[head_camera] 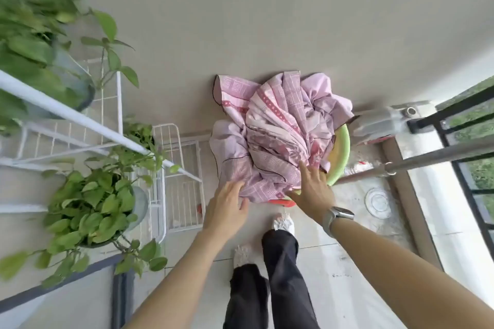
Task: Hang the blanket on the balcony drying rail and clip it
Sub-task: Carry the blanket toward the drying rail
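Blanket [278,131], pink and lilac with a woven check, sits bunched in a green basin [343,153] on the balcony floor [307,248], straight ahead of your feet and against the wall [240,21]. The heap spills over the basin's left and near rims, so its bulk lies a little to your left of the basin's centre, with no clear long axis yet (it is a crumple, not a fold).

Your 2 hands are both on the near edge. Your left hand [227,209] reaches in from the left with fingers slightly curled against the lower left fold; whether it has pinched cloth yet, I cannot tell. Your right hand [312,187], watch on the wrist, lies flat with fingers straight on top of the heap near the basin's near-right rim, its grip apart and holding nothing.

Metal drying rail [427,160] runs off to your right, its end just beside the basin and above it in the view, next to the black balcony railing [465,125]. So the lift goes up and to the right: your right hand is the nearer one to the rail, and I judge it should lead an edge over while the left gathers the bulk. No clips are visible. White rack [163,168] with potted plants [91,208] stands close on your left, where trailing cloth could snag.
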A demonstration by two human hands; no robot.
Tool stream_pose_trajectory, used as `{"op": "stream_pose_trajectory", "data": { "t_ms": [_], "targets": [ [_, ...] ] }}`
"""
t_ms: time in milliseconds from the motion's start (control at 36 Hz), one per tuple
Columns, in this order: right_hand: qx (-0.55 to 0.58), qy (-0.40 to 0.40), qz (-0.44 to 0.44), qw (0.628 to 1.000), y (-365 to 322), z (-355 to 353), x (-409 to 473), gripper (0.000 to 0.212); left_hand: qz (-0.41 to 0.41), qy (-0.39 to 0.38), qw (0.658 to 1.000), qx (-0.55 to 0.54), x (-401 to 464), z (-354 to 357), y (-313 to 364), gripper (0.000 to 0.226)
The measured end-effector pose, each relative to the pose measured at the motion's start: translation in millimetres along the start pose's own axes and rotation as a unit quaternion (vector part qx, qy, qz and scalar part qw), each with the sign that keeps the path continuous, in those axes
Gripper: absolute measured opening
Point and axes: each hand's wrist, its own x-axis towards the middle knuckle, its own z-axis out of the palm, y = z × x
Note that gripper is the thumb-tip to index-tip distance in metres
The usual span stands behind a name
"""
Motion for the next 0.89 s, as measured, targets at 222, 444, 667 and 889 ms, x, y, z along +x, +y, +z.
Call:
{"op": "stream_pose_trajectory", "data": {
  "t_ms": [222,444,667,889],
  "targets": [
    [0.068,-0.028,0.040,0.996,17.2,17.6,72.7,0.044,-0.001,-0.017,1.000,-0.004,69.8,35.2,-1.4,0.055],
    [0.213,0.018,0.001,0.977,33.2,-72.1,98.3,0.020,0.062,-0.027,0.997,-0.025,132.2,-2.5,59.1,0.081],
    [0.213,0.060,-0.189,0.957,-1.4,-254.6,116.6,0.018,0.148,0.089,0.975,-0.140,176.7,-87.5,142.3,0.055],
    [0.254,0.125,-0.217,0.934,-34.9,-400.5,86.6,0.024,0.192,0.070,0.949,-0.239,171.9,-184.0,232.3,0.065]
  ]
}}
